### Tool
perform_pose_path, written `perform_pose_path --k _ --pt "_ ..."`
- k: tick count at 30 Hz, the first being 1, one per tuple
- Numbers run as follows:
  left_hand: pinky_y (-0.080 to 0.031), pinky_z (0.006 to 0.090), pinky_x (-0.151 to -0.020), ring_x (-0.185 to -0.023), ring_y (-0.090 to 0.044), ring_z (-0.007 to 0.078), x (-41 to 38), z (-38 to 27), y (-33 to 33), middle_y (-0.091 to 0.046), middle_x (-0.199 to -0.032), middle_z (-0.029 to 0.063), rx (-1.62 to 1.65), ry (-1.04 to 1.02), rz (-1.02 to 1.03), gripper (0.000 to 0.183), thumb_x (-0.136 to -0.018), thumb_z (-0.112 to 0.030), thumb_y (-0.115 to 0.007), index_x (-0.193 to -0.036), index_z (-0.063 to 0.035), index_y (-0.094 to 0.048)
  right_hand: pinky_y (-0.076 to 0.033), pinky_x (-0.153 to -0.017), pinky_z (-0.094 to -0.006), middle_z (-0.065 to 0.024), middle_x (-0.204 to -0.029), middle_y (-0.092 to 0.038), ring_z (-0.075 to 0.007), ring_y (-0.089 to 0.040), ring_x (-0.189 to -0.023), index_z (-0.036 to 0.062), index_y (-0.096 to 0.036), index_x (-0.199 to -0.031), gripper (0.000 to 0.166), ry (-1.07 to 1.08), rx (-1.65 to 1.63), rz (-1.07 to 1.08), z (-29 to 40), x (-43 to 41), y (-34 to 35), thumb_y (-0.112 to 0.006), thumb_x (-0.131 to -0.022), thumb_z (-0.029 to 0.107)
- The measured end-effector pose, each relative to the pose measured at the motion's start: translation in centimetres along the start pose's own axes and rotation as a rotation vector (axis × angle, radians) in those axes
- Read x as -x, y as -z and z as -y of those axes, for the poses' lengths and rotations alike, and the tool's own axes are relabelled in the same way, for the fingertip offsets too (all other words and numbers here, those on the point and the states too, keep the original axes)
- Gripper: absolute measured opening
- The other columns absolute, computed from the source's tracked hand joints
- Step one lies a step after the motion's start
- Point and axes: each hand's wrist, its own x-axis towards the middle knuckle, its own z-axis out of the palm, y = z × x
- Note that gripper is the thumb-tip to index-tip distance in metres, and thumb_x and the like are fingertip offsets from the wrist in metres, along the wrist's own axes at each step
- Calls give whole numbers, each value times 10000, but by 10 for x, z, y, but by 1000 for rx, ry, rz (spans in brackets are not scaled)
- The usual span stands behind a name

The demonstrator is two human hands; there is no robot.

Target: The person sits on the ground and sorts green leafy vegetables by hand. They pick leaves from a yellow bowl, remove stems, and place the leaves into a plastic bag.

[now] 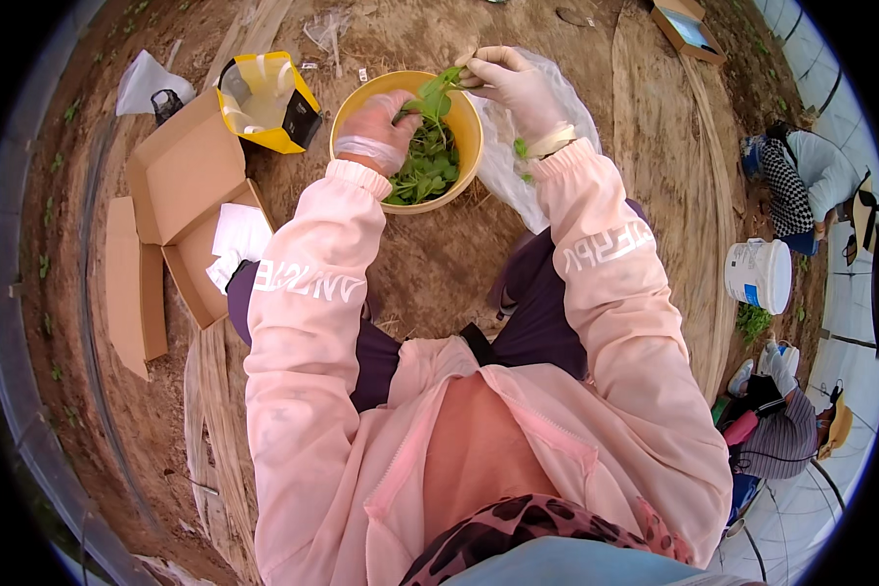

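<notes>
A yellow plastic bucket [471, 157] stands on the ground before me, with leafy green seedlings [428, 165] inside. My left hand [381, 128], in a thin translucent glove, is over the bucket's left part, its fingers closed around a leafy green sprig near the stem. My right hand [509, 88], in a pale glove, is raised beyond the bucket's right rim and pinches the other end of leafy greens [436, 95] between thumb and fingers. Beneath my right forearm lies a clear plastic sheet or bag [502, 157] with a few green leaves on it.
Left are an opened cardboard box [183, 168] with white paper [240, 233], a yellow and black bag [269, 102] and a white plastic bag [146, 84]. Another box [692, 33] lies at upper right. Two people [813, 172] crouch at far right, near a white bucket [758, 275].
</notes>
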Motion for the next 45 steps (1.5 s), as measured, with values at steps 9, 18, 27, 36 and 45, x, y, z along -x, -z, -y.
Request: perform_pose_path --k 9,18,27,36,45 --pt "-544 279 -680 -811 -670 145 11 14 17 -680 -919 66 703 322 117 177 -885 -126 -674 -1014 -13 -629 -523 -863 -293 -52 -1094 -666 -123 -634 -939 43 -619 -1084 194 -174 77 14 -30 -5 3 -588 -941 171" --pt "-557 289 -726 -868 -676 187 15 25 19 -685 -1015 76 1192 397 165 223 -897 -175 -691 -1076 -74 -603 -473 -948 -286 -59 -1192 -636 -139 -602 -1068 5 -608 -1194 272 121 112 135 -11 20 -37 -582 -945 109" --pt "-556 317 -743 -878 -677 205 12 15 -3 -688 -998 85 1308 402 278 213 -890 -187 -699 -1048 -83 -599 -509 -773 -225 -40 -1037 -687 -79 -621 -853 9 -644 -1121 262 105 12 170 -2 30 -45 -663 -901 149" --pt "-522 300 -679 -779 -631 171 17 0 -5 -670 -957 65 604 76 -117 266 -862 -192 -708 -1069 -42 -635 -510 -788 -236 -41 -937 -710 -89 -648 -848 -5 -681 -1003 205 84 196 85 -11 31 -31 -641 -904 170" --pt "-531 368 -692 -829 -652 283 24 -8 1 -652 -965 89 -72 -448 -432 216 -815 -83 -672 -1026 -126 -657 -521 -752 -256 -66 -849 -713 -126 -675 -789 50 -693 -1009 204 111 566 117 -10 41 -34 -633 -866 182"
